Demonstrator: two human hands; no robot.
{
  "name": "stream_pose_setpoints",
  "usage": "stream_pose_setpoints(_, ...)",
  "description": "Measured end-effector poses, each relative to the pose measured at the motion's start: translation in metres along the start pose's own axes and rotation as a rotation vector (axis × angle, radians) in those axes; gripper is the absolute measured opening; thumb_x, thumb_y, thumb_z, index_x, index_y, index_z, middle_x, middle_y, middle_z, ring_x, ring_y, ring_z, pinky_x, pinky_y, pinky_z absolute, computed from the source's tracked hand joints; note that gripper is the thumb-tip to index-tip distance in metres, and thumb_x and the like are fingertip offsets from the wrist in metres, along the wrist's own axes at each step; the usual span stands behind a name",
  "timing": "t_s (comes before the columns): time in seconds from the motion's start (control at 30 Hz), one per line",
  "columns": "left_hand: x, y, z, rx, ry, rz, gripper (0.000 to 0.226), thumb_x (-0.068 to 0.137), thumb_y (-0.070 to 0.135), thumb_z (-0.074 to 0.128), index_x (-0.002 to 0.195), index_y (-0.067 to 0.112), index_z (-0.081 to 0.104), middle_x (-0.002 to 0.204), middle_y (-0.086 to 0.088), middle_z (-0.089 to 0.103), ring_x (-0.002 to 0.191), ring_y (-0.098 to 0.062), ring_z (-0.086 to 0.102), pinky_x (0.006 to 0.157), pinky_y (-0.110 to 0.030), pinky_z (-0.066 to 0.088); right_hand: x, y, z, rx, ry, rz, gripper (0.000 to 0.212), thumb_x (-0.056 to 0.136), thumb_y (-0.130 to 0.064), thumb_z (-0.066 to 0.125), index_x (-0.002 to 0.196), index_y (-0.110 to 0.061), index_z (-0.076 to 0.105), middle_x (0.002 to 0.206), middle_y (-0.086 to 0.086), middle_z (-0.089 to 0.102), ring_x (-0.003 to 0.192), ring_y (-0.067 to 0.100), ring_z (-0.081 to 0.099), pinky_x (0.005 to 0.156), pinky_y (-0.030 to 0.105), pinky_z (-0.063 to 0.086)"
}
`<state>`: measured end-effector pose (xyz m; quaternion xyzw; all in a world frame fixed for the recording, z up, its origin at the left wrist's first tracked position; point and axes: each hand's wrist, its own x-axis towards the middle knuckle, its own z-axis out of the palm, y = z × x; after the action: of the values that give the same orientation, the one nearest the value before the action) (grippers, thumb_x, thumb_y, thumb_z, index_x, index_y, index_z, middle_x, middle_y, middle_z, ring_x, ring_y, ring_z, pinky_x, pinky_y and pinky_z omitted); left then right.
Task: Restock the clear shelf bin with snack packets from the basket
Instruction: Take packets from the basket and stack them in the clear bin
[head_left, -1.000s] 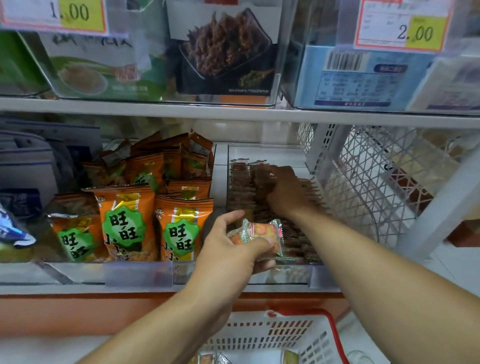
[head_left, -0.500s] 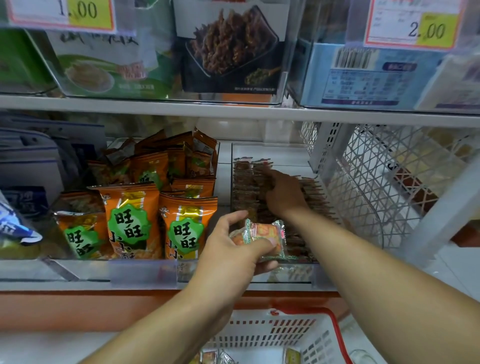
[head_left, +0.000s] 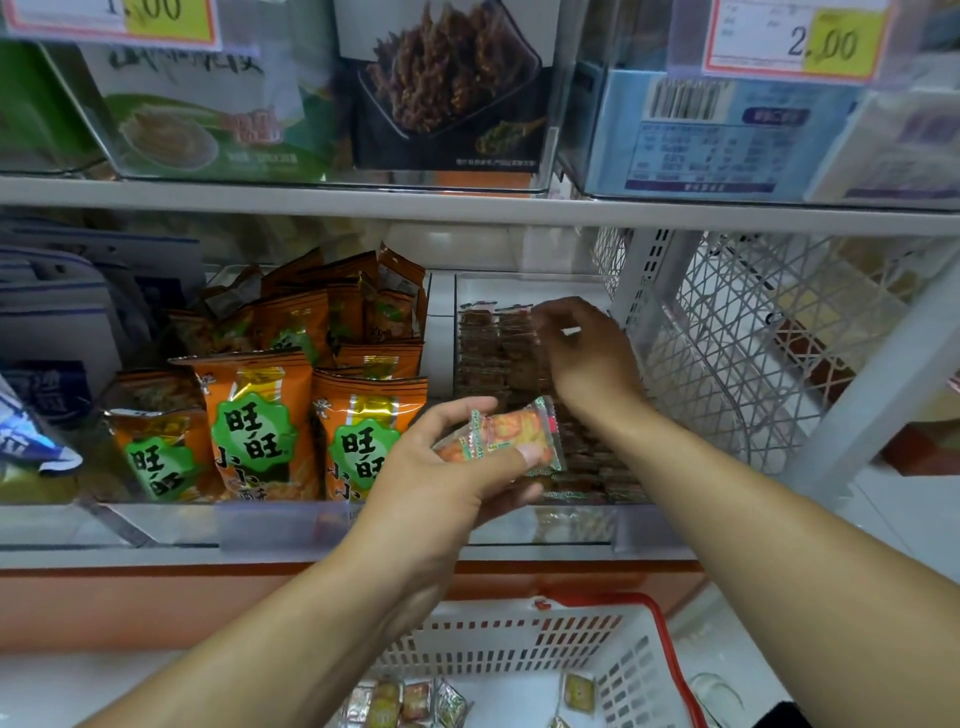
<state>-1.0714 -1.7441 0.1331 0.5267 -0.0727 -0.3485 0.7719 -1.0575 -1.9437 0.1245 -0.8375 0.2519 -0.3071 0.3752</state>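
The left hand (head_left: 447, 467) grips a snack packet (head_left: 501, 435) before the clear bin (head_left: 550, 525); the right hand (head_left: 587, 353), fingers loosely curled, touches the rows of packets (head_left: 488, 358) inside

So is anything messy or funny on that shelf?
A bit. Behind the upright front row, the orange snack bags lie tipped in a jumble. The small packets in the clear bin sit in neat rows, and the left hand holds a few more.

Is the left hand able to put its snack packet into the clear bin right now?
Probably yes. The left hand holds the snack packet just over the clear bin, whose top is open. The right hand works farther back, leaving the front rows free.
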Motion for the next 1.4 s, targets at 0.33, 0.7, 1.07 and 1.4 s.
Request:
stream_pose_setpoints(0.33,-0.012,0.008,0.000,-0.034,-0.034,-0.053,0.068,0.062,0.008,0.084,0.126,0.015,0.064,0.119,-0.017,0.073,0.094,-0.026,0.078,0.069,-0.028,0.062,-0.090,-0.031,-0.066,0.535,-0.507,0.113,0.029,0.075,-0.033,0.078,0.099,-0.017,0.076,0.085,0.003,0.072,0.070,0.012,0.057,0.058,0.020,0.045)
stream_pose_setpoints(0.7,-0.012,0.015,-0.007,-0.249,-0.209,-0.368,0.054,0.080,0.009,0.053,0.131,-0.008,0.057,0.122,-0.032,0.068,0.092,-0.030,0.071,0.085,-0.032,0.056,-0.086,-0.024,-0.100,0.473,-0.729,-0.080,0.026,0.078,-0.022,0.081,0.103,-0.027,0.075,0.102,0.003,0.076,0.094,0.013,0.070,0.083,0.021,0.053)
stream_pose_setpoints(1.07,-0.013,0.001,0.002,0.004,-0.138,-0.322,0.051,0.088,0.042,0.065,0.119,0.002,0.066,0.105,-0.022,0.077,0.087,-0.028,0.078,0.058,-0.034,0.063,-0.088,-0.017,-0.099,0.487,-0.772,-0.131,0.030,0.081,0.007,0.074,0.084,-0.022,0.079,0.117,0.003,0.068,0.106,0.021,0.067,0.091,0.030,0.052)
stream_pose_setpoints(1.4,-0.015,0.003,-0.003,-0.046,-0.181,-0.271,0.043,0.083,0.016,0.070,0.124,0.006,0.066,0.117,-0.022,0.074,0.115,-0.040,0.069,0.076,-0.042,0.064,-0.089,-0.024,-0.094,0.535,-0.685,0.115,0.023,0.095,-0.013,0.059,0.112,-0.014,0.074,0.106,0.005,0.074,0.087,0.012,0.065,0.072,0.026,0.055)
